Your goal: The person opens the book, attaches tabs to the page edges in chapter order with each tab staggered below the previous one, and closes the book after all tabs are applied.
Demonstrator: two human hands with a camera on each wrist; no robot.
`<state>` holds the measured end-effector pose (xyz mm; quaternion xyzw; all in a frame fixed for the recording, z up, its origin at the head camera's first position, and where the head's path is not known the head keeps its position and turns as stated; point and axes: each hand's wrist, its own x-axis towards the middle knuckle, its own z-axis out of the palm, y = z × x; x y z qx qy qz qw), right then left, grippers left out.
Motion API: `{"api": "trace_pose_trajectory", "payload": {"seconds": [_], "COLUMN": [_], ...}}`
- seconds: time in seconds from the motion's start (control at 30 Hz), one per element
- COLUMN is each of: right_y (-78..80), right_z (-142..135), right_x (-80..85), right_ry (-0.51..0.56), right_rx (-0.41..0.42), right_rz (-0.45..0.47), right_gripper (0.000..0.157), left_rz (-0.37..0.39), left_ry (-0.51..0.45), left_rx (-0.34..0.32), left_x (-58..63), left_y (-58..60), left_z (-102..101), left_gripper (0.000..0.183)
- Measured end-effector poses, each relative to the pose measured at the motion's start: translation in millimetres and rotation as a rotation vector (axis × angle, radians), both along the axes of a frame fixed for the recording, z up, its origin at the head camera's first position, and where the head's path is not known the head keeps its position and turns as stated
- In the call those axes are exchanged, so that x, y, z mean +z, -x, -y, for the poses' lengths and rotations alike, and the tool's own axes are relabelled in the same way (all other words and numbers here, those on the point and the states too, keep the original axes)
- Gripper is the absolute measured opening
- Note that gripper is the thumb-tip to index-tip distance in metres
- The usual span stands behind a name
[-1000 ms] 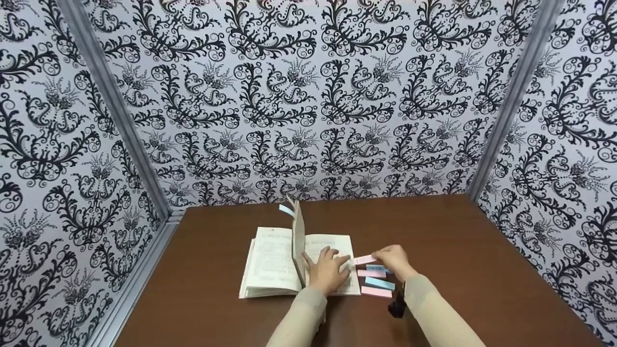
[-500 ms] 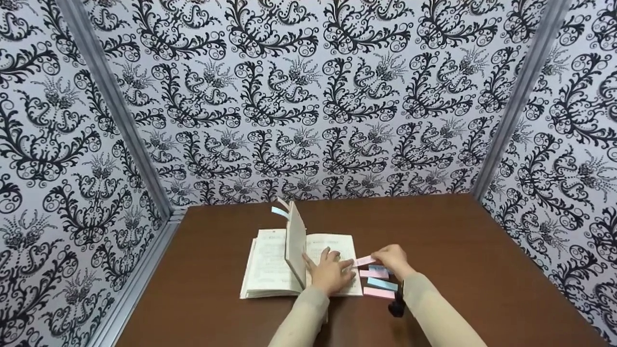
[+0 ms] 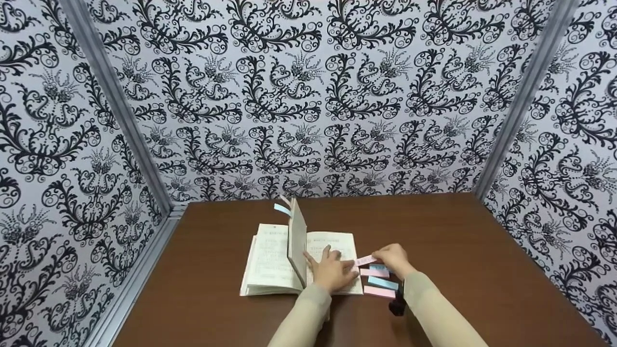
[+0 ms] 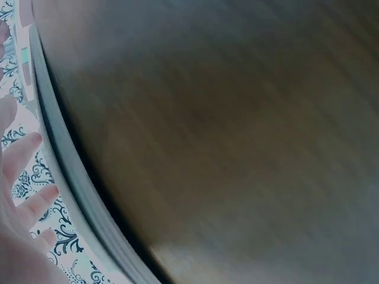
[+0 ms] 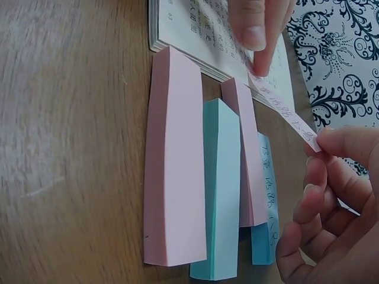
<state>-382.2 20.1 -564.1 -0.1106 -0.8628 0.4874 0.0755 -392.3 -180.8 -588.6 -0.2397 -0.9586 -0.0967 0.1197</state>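
An open book (image 3: 272, 258) lies on the table, a bundle of its pages (image 3: 297, 246) standing upright near the middle. My left hand (image 3: 331, 272) rests on the right-hand page with fingers spread. In the right wrist view, left-hand fingers (image 5: 251, 32) press the far end of a pink sticky-note strip (image 5: 286, 112) at the page edge. Thumb and finger of my right hand (image 5: 337, 195) pinch its other end, and handwriting runs along it. Under and beside the strip lie a pink pad (image 5: 177, 165), a light-blue pad (image 5: 224, 189), another pink pad (image 5: 246, 160) and a blue written-on pad (image 5: 266, 201).
Blue (image 3: 282, 209) and pale tabs stick out from the top of the raised pages. A brown wooden table (image 3: 202, 270) carries everything, with patterned walls (image 3: 303, 96) at the back and sides. The left wrist view mostly shows wood (image 4: 225, 148) and the book's curved edge.
The upright pages tilted left, then came partly back. Both hands stay almost in place, the pink strip still stretched between them.
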Motion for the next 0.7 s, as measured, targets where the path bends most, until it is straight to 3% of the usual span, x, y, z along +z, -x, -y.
{"api": "trace_pose_trajectory", "payload": {"seconds": [0.4, 0.53, 0.7], "right_y": [-0.1, 0.8, 1.4], "right_z": [-3, -5, -6], "right_x": [-0.4, 1.3, 2.0], "right_ry": [-0.018, -0.029, -0.012], "right_rx": [-0.021, -0.031, -0.033], "right_rz": [0.003, 0.0, 0.0], "right_gripper": [0.016, 0.018, 0.016], "left_rz": [0.025, 0.035, 0.085], "left_ry": [0.073, 0.06, 0.115], "left_rx": [0.029, 0.031, 0.045], "left_x": [9.4, 12.6, 14.1], "left_y": [-7.5, -6.0, -2.3], "left_z": [-8, -12, -14], "left_gripper": [0.029, 0.032, 0.043]}}
